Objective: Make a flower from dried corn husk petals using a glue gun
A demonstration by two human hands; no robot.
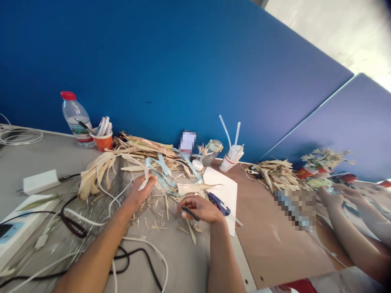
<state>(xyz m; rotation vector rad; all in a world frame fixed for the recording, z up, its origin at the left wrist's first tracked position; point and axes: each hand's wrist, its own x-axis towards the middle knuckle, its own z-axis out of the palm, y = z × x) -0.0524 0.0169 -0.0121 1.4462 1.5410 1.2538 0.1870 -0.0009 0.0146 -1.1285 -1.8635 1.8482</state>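
Note:
My left hand (141, 192) pinches a pale strip of dried leaf (143, 184) above a heap of dried husks (134, 152) and light blue ribbon (161, 173). My right hand (200, 208) is closed round a thin dark tool like a pen or scissors handle (190, 213), held low over the grey table (183, 260). A blue glue gun (218, 203) lies just right of that hand, on a white sheet of paper (224, 187). Both hands are close together over scattered husk scraps.
A red-capped water bottle (76, 118) and an orange cup (103, 139) stand at the back left. A white adapter (39, 181), black and white cables (134, 254) lie left. A cup of glue sticks (230, 156) stands behind. Another person's hands (342, 197) work at right.

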